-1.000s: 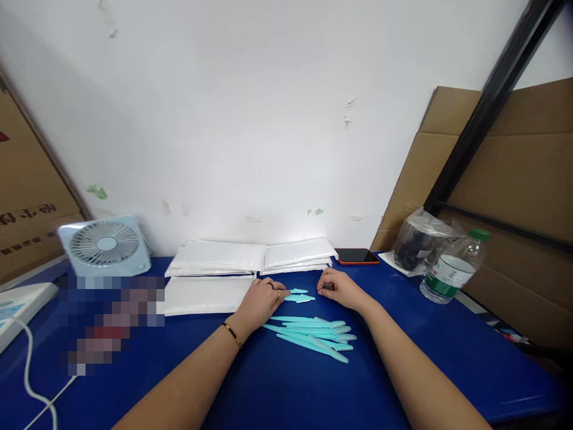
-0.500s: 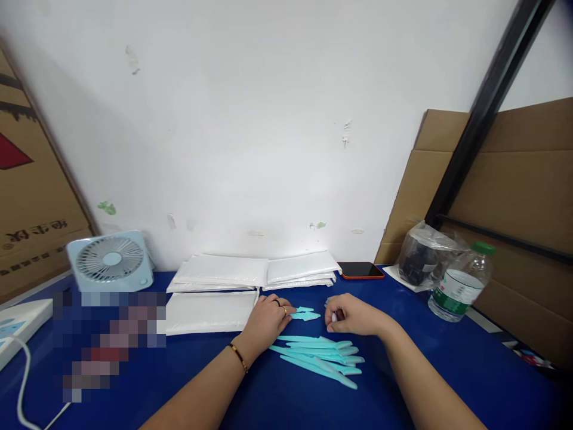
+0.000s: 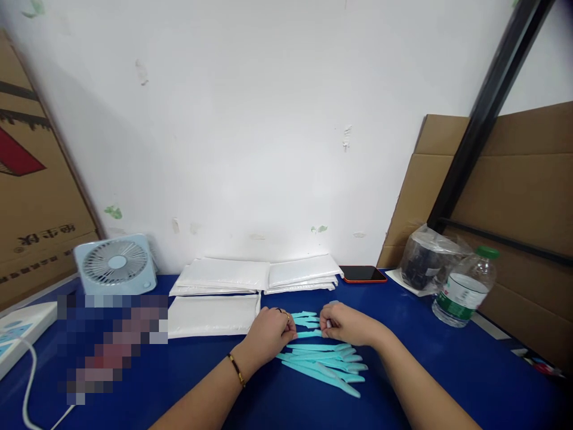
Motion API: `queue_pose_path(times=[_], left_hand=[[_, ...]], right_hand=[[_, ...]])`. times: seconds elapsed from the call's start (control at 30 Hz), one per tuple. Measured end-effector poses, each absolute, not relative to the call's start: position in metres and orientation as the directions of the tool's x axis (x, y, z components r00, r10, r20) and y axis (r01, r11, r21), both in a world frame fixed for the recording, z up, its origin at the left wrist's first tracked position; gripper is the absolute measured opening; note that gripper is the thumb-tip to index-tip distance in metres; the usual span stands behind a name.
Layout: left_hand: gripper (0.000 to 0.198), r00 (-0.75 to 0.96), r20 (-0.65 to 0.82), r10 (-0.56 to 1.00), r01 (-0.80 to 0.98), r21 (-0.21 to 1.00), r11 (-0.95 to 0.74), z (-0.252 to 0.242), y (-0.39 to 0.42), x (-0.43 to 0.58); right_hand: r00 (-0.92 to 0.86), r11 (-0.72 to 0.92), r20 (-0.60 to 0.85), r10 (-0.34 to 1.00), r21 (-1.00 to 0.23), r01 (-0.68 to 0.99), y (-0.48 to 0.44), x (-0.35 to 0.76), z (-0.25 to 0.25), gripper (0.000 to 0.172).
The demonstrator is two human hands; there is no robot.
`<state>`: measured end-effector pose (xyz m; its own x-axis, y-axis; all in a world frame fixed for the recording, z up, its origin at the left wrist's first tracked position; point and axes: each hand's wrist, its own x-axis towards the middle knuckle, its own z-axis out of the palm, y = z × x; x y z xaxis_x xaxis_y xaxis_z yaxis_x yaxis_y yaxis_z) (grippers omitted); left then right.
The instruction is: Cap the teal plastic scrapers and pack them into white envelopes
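Note:
Several slim turquoise plastic pieces (image 3: 324, 364) lie fanned out on the blue table (image 3: 430, 382), just in front of my hands. A few shorter turquoise pieces (image 3: 307, 321) lie between my hands. My left hand (image 3: 268, 335), with rings and a bracelet, rests knuckles-up with curled fingers touching the left ends of those short pieces. My right hand (image 3: 344, 323) is curled in a pinch at their right end; what its fingertips hold is too small to name.
White padded envelopes (image 3: 215, 313) lie in stacks (image 3: 302, 270) behind my hands. A small fan (image 3: 115, 264) stands at the left, a phone (image 3: 362, 274), a plastic bag (image 3: 427, 260) and a water bottle (image 3: 465, 286) at the right. Cardboard leans on both sides.
The camera tilted down a little. My hands came closer together around the short turquoise pieces, and my right hand closed into a tighter pinch.

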<state>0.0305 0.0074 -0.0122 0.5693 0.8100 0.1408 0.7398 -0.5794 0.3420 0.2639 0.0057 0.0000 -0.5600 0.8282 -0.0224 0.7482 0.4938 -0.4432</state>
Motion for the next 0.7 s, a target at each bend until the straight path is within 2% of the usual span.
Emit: queue_pose_path(times=[0.17,0.3,0.4,0.53,0.7], left_hand=[[0.011,0.523,0.201,0.828,0.778,0.285,-0.560,-0.015,0.020,0.024],[0.011,0.475,0.235,0.848,0.786,0.320,-0.529,-0.014,0.023,0.020],[0.015,0.507,0.254,0.823,0.746,0.349,-0.568,-0.010,0.014,0.024],[0.019,0.636,0.172,0.752,0.666,0.369,-0.648,-0.010,0.000,0.032],[0.015,0.606,0.099,0.789,0.715,0.368,-0.595,-0.014,0.002,0.034]], right_hand=[[-0.471,0.439,0.052,0.880,-0.464,0.769,0.015,0.279,-0.002,0.008],[-0.380,0.352,0.064,0.923,-0.542,0.763,0.016,0.295,0.003,0.014],[-0.465,0.363,-0.037,0.885,-0.573,0.735,0.010,0.299,0.008,0.016],[-0.539,0.350,-0.247,0.806,-0.536,0.768,0.006,0.292,0.007,0.022],[-0.555,0.399,-0.206,0.806,-0.504,0.766,0.008,0.281,0.001,0.021]])
